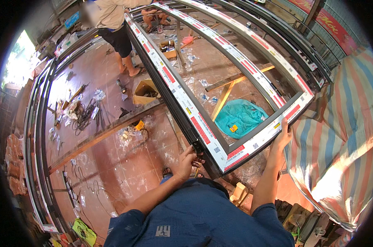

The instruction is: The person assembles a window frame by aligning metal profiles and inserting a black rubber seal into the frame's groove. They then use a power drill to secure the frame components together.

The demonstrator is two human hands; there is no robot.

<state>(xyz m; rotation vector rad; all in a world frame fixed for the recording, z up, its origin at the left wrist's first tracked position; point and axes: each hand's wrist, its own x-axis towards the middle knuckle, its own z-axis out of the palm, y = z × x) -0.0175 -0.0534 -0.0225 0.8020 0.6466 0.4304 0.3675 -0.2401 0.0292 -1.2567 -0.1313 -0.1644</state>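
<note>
A long dark metal door or window frame (206, 132), covered in white and red protective film, slants from me to the far end. My right hand (283, 135) grips its near end rail at the right, thumb on the top face and fingers hidden beneath. At its left side, close to the near corner, my left hand (188, 161) is closed with bent fingers at the edge, beside a small black fitting (198, 145). At the far end a co-worker (112, 24) in a beige top and dark shorts has an arm over the frame.
Under the frame lie a teal cloth bundle (242, 117) and wooden bars (222, 99). A long beam (108, 133) crosses the floor at left, near a cardboard box (146, 91) and tangled cables (86, 113). More frames (38, 144) stand left; a striped tarp (330, 136) hangs right.
</note>
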